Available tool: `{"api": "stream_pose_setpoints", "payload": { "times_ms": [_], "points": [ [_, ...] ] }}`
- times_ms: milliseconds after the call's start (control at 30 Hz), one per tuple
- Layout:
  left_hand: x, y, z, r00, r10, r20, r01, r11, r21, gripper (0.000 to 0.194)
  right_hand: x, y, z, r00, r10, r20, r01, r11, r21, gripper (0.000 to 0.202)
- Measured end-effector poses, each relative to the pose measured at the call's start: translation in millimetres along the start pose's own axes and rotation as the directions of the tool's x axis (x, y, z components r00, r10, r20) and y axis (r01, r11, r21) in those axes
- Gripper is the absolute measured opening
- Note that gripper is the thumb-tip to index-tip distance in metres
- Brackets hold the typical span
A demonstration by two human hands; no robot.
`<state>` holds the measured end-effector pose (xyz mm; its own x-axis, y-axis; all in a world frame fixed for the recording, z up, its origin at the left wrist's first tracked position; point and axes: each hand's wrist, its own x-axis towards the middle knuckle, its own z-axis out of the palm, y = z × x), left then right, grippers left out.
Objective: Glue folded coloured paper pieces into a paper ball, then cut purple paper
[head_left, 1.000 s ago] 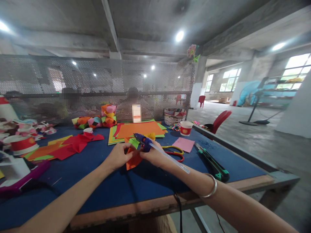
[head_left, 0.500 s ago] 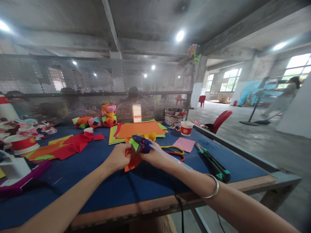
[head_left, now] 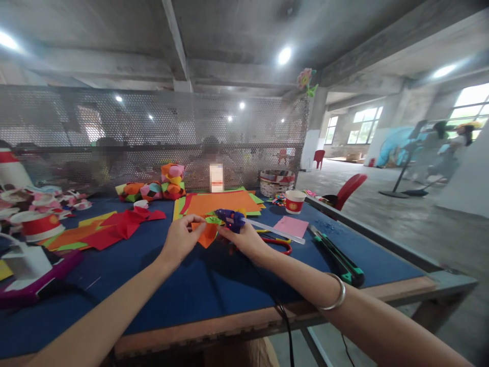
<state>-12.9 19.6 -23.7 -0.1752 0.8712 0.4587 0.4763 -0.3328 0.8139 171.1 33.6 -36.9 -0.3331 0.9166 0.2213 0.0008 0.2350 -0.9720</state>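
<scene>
In my right hand (head_left: 246,242) is a blue hot glue gun (head_left: 231,220), a long clear glue stick (head_left: 275,231) poking out of its back. The nozzle points left, right by a piece of folded paper (head_left: 207,234), orange with a bright green part. My left hand (head_left: 183,237) pinches that paper at its left side. Both hands are above the blue table (head_left: 183,295). Behind them lies a stack of coloured paper sheets (head_left: 225,203), orange on top. Scissors (head_left: 280,245) with red and yellow handles lie just beyond my right hand, partly hidden.
A green-and-black utility knife (head_left: 338,255), a pink paper square (head_left: 291,227) and a paper cup (head_left: 295,202) lie to the right. Red paper pieces (head_left: 122,227) and a purple power strip (head_left: 46,278) are at left. A woven basket (head_left: 277,183) stands by the mesh partition (head_left: 229,132).
Both hands have risen slightly with the paper and the glue gun. The orange paper has turned, and the glue gun and its stick lie more level.
</scene>
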Motion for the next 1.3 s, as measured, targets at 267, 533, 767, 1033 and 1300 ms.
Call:
{"api": "stream_pose_setpoints", "payload": {
  "times_ms": [267,533,767,1033,1300],
  "points": [
    [-2.3,3.9,0.7,0.999,0.036,0.011,-0.036,0.998,0.054,0.022,1.2,3.7,-0.5,1.0,0.009,-0.006,-0.009,1.0,-0.013,0.011],
    [12.8,-1.8,-16.7,0.981,-0.157,-0.112,0.146,0.984,-0.103,0.022,7.3,0.1,-8.0,0.987,-0.047,-0.155,0.035,0.996,-0.078,0.016],
    [10.8,0.0,-12.5,0.993,-0.1,-0.068,0.097,0.994,-0.052,0.019,8.6,-7.4,-13.9,0.944,-0.1,-0.315,0.046,0.983,-0.176,0.024],
    [19.8,6.6,24.7,0.984,0.151,0.091,-0.164,0.976,0.145,0.015,15.5,-7.9,-28.9,0.896,-0.175,-0.408,0.15,0.984,-0.092,0.042],
    [32.7,-7.4,5.6,0.996,0.095,-0.005,-0.091,0.967,0.24,0.033,9.5,-11.2,-21.7,0.942,-0.106,-0.317,0.046,0.981,-0.189,0.023]
  ]
}}
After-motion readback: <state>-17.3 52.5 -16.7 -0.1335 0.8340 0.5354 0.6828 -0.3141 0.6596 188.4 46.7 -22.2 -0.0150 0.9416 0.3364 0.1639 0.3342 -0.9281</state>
